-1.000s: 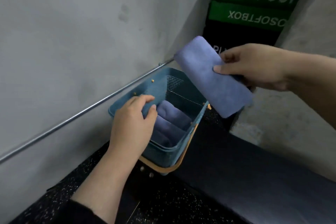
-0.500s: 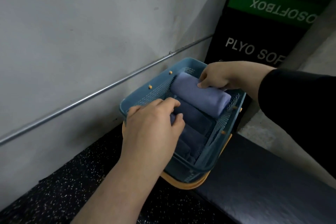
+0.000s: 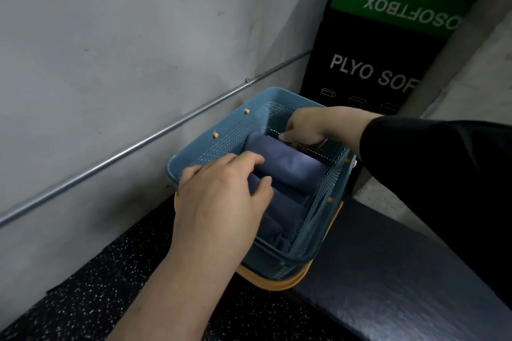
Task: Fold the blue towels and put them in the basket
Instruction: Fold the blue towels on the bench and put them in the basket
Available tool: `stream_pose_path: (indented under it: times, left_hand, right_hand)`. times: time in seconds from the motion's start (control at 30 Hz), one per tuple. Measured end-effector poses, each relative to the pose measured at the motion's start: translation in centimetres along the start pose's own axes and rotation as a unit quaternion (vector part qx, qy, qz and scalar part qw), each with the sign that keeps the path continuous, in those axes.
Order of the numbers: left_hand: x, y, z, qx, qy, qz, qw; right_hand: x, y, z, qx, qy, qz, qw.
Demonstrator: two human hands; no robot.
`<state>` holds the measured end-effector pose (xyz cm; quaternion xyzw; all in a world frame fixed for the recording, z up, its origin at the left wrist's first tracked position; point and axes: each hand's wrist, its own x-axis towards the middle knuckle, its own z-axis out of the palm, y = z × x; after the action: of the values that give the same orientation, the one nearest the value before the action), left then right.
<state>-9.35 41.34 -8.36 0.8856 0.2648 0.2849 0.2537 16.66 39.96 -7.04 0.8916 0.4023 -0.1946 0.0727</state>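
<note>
Head view: both my hands reach into blue basket point(image 3: 194, 159) by gray wall point(image 3: 110, 50). My left hand point(image 3: 221, 202) lies flat over near rolled towels point(image 3: 285, 210), fingers point(image 3: 249, 160) spread and nearly straight, tips touching newest blue towel point(image 3: 288, 163). My right hand point(image 3: 307, 126) at far end of that towel, fingers curled down, pinching its edge by basket wall. Towel lies rolled at far end of row, inside basket. Basket sits on speckled black floor point(image 3: 97, 285), beside dark blue mat point(image 3: 388, 271).
</note>
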Motion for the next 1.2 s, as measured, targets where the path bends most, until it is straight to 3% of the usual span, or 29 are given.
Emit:
stream_pose_path:
  times: [0.17,0.27,0.43,0.6,0.73,0.8,1.07,1.2]
  left_hand:
    - [0.0,0.2,-0.1,0.006,-0.001,-0.007,1.0]
    - [0.0,0.2,0.0,0.009,-0.004,-0.009,1.0]
    - [0.1,0.2,0.2,0.017,-0.006,-0.01,1.0]
    - [0.0,0.4,0.1,0.017,-0.004,-0.015,1.0]
    - [0.0,0.5,0.2,0.017,-0.007,-0.021,1.0]
    - [0.0,0.4,0.3,0.012,-0.004,-0.024,1.0]
    - [-0.1,0.3,0.5,0.01,-0.001,-0.029,1.0]
    - [-0.1,0.4,0.3,0.009,-0.006,-0.033,0.999]
  right_hand:
    - [-1.8,-0.6,0.5,-0.092,-0.08,-0.011,0.993]
    - [-1.6,-0.6,1.4,-0.101,-0.089,0.009,0.991]
    - [-1.1,-0.3,1.8,-0.152,-0.003,0.009,0.988]
    - [-0.3,0.0,2.0,-0.158,0.133,-0.055,0.977]
    - [-0.6,-0.7,2.2,-0.13,0.013,-0.04,0.991]
    - [-0.4,-0.9,2.8,-0.171,-0.038,-0.018,0.984]
    - [0.2,-1.1,3.2,-0.186,0.061,-0.028,0.98]
    - [0.5,-0.4,3.4,-0.181,0.027,-0.04,0.982]
